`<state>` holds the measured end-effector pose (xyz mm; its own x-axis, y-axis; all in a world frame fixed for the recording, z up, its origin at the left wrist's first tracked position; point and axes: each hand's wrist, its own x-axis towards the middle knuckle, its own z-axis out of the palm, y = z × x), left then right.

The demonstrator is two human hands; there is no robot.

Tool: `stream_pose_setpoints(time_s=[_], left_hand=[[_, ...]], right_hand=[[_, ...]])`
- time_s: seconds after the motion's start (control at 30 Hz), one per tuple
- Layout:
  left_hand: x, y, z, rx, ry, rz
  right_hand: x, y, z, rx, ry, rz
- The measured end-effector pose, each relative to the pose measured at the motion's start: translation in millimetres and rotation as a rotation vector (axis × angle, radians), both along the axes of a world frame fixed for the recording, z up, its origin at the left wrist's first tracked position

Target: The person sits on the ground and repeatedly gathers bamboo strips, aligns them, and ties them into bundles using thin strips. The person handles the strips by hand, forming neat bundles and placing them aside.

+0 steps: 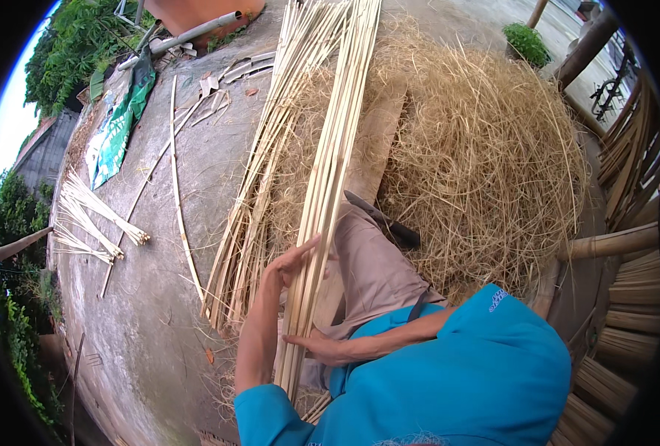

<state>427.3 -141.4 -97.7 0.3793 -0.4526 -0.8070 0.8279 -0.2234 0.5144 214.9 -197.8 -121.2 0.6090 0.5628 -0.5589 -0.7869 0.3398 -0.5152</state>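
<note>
A long bundle of pale, split bamboo strips [330,171] runs from my lap far out over the ground ahead. My left hand [294,262] is wrapped round it from the left, partway up, with some fingers hidden behind the strips. Nearer my body, my right hand [321,346] grips the same bundle, its thumb across the strips. More loose bamboo strips [252,193] lie on the ground just left of the bundle. A dark knife [383,220] rests by my trouser leg [378,260], to the right of the bundle.
A big heap of curly bamboo shavings [486,156] fills the right side, beside a wooden board [391,134]. Short tied bundles [96,215] and single strips [176,171] lie on the concrete at left, near a green sheet [125,130]. Stacked bamboo [631,327] stands far right.
</note>
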Motion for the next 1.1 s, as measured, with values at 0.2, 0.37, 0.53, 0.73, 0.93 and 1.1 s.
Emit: stream_pose_setpoints(time_s=[0.2, 0.37, 0.53, 0.73, 0.93, 1.1], left_hand=[[-89, 40, 13, 0.057, -0.079, 0.066], [-173, 77, 80, 0.067, -0.094, 0.14], [-223, 106, 95, 0.122, -0.072, 0.076], [-238, 139, 76, 0.095, -0.068, 0.013], [-284, 179, 66, 0.127, -0.14, -0.028], [-323, 199, 22, -0.044, -0.004, 0.023]], right_hand=[[106, -139, 19, 0.251, -0.164, 1.024], [236, -245, -26, -0.048, -0.15, -0.407], [297, -205, -55, 0.026, -0.014, -0.62], [307, -142, -22, 0.027, -0.176, -0.617], [284, -131, 3, 0.145, -0.311, -0.565], [275, -115, -44, 0.156, -0.318, -0.48]])
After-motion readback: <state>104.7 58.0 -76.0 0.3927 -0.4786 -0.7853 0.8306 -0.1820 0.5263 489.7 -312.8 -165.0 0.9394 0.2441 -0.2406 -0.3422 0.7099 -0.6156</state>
